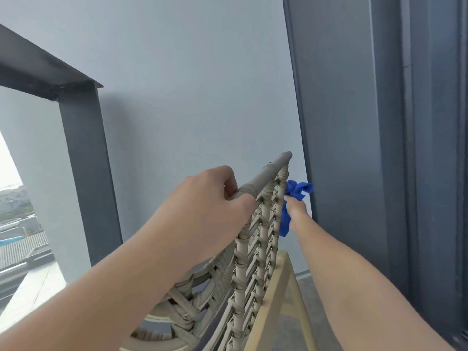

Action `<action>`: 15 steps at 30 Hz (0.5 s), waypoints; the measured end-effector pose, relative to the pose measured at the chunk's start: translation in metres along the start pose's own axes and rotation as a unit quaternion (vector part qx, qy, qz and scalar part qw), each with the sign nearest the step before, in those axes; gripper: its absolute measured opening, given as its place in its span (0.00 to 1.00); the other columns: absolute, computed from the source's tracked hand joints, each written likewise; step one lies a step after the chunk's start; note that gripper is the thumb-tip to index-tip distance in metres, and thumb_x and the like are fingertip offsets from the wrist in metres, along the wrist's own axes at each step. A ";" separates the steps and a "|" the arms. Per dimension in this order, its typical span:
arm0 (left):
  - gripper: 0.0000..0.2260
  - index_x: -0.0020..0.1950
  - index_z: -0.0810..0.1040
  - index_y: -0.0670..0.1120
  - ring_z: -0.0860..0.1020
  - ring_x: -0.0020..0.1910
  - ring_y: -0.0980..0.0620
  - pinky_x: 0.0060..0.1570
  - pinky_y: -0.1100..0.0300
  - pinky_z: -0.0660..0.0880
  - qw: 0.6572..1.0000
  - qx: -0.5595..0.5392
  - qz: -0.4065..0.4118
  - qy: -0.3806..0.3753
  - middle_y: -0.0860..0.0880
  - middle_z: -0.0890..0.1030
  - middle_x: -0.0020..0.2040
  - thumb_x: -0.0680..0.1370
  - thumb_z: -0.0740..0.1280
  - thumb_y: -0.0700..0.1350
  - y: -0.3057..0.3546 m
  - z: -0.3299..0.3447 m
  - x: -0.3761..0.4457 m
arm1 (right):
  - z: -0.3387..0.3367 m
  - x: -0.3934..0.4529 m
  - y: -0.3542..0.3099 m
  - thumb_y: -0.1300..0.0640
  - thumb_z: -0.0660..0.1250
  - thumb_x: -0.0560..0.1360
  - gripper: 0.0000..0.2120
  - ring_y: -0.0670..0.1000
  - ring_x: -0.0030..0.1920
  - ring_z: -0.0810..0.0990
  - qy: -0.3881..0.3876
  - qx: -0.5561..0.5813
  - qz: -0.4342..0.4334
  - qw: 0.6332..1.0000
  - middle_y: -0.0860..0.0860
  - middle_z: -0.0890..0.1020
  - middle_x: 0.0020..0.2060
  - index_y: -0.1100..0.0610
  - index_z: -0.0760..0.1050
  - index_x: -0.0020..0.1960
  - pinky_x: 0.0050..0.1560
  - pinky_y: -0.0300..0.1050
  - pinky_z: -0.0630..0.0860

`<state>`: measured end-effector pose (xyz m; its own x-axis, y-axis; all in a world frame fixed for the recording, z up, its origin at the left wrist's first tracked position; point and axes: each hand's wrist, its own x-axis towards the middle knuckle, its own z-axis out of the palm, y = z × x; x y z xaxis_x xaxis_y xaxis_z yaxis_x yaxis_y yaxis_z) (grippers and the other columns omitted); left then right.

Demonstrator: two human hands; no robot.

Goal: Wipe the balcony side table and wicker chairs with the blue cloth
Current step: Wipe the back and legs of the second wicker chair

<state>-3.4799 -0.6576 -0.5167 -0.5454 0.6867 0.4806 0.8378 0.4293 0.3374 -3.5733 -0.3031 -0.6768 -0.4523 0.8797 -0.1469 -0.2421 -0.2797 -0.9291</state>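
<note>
A grey-beige wicker chair fills the lower middle, seen edge-on along its woven backrest. My left hand grips the top rail of the backrest, fingers curled over it. My right hand holds the bunched blue cloth against the far side of the backrest near its upper end. Part of the cloth hangs down below that hand. Most of my right hand's fingers are hidden behind the cloth and the weave. The side table is not in view.
A pale wall stands close behind the chair. A dark grey door frame runs down the right, next to the cloth. A dark balcony railing post stands at the left, with rooftops beyond. A yellowish wooden frame sits below the chair.
</note>
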 end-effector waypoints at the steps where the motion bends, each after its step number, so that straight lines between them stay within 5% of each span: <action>1: 0.09 0.44 0.76 0.52 0.83 0.35 0.49 0.42 0.48 0.83 1.000 0.007 0.001 0.002 0.51 0.84 0.38 0.77 0.65 0.56 0.001 -0.001 0.000 | 0.001 0.003 0.003 0.56 0.65 0.81 0.03 0.58 0.49 0.79 -0.013 -0.015 -0.007 1.000 0.54 0.79 0.43 0.56 0.75 0.52 0.57 0.52 0.74; 5: 0.08 0.44 0.76 0.52 0.83 0.35 0.48 0.43 0.49 0.83 1.000 0.008 0.004 0.003 0.51 0.84 0.38 0.77 0.65 0.55 0.001 0.000 0.002 | -0.004 -0.001 0.010 0.59 0.64 0.81 0.07 0.56 0.46 0.79 -0.040 -0.083 -0.051 0.994 0.55 0.80 0.45 0.53 0.72 0.44 0.52 0.52 0.74; 12: 0.09 0.45 0.77 0.51 0.82 0.38 0.47 0.44 0.52 0.81 1.000 0.005 0.008 -0.006 0.51 0.84 0.40 0.78 0.65 0.55 0.002 0.000 0.003 | -0.018 -0.034 0.021 0.62 0.66 0.77 0.05 0.58 0.47 0.81 -0.044 -0.098 -0.066 0.992 0.56 0.81 0.45 0.56 0.74 0.52 0.53 0.55 0.78; 15: 0.09 0.45 0.76 0.51 0.82 0.38 0.47 0.41 0.55 0.79 1.000 0.004 0.011 -0.012 0.50 0.83 0.41 0.79 0.65 0.55 0.002 0.001 0.003 | -0.026 -0.050 0.018 0.64 0.66 0.77 0.04 0.56 0.43 0.80 -0.039 -0.093 -0.075 0.992 0.56 0.80 0.42 0.56 0.73 0.48 0.46 0.49 0.76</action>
<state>-3.4794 -0.6540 -0.5157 -0.5269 0.7099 0.4673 0.8493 0.4188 0.3213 -3.5324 -0.3421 -0.6946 -0.4905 0.8713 0.0170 -0.1521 -0.0663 -0.9861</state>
